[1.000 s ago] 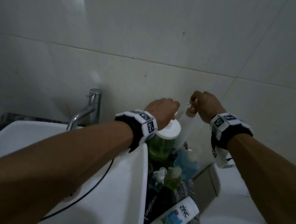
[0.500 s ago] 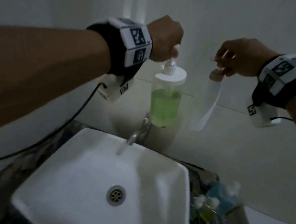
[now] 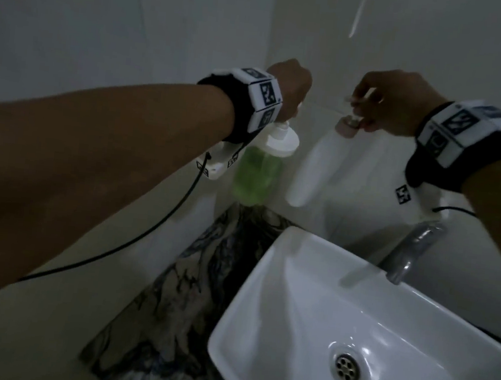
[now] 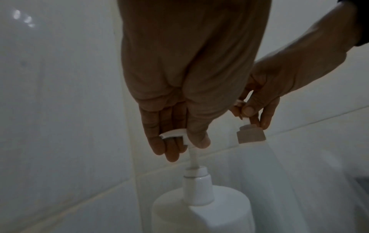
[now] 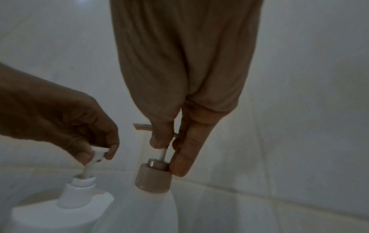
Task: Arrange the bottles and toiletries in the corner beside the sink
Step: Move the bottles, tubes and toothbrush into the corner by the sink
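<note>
Mid-frame, the left hand [image 3: 288, 85] pinches the green bottle [image 3: 257, 172] by its pump; the right hand [image 3: 397, 103] pinches the white bottle [image 3: 316, 166] likewise. Either pump could slip, dropping its bottle.

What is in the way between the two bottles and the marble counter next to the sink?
Nothing visible. The green soap bottle and white bottle hang from the hands above the bare marble counter left of the sink.

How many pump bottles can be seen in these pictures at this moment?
2. The green soap bottle hangs from the left hand, above the marble counter. The white bottle hangs from the right hand, near the sink. More may be out of frame.
</note>
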